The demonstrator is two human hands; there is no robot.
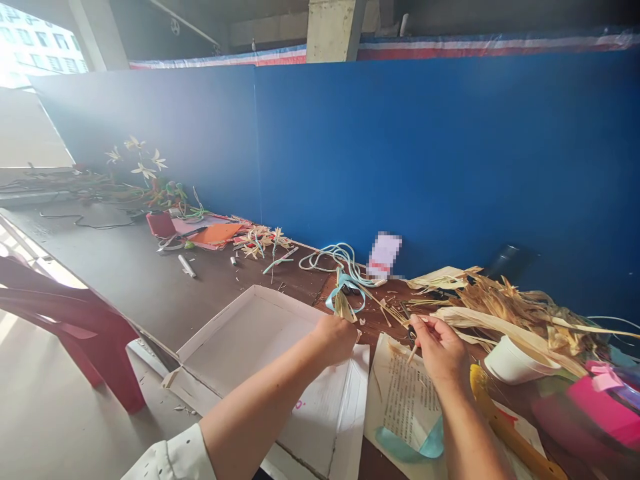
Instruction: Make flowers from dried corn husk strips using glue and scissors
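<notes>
The right grip (442, 348) pinches a thin stick (413, 353); whether left grip (337, 339), at its nine o'clock, pinches husk (343, 307), I cannot tell.

The left hand (336, 340) holds a piece of corn husk (343, 306), and a light blue ribbon (345, 279) is just beside it. The right hand (443, 350) pinches a thin pale stick (413, 354) above a printed paper (400, 400). Under the left forearm there is an open white box (240, 337). On the right side, dry husks (525, 310) lie in a heap near a white cup (517, 362). Farther left on the brown table (120, 250), there are orange paper (217, 233) and pale flowers (144, 171). A red chair (100, 320) stands beside the table, and behind it is a blue partition (410, 153).
</notes>
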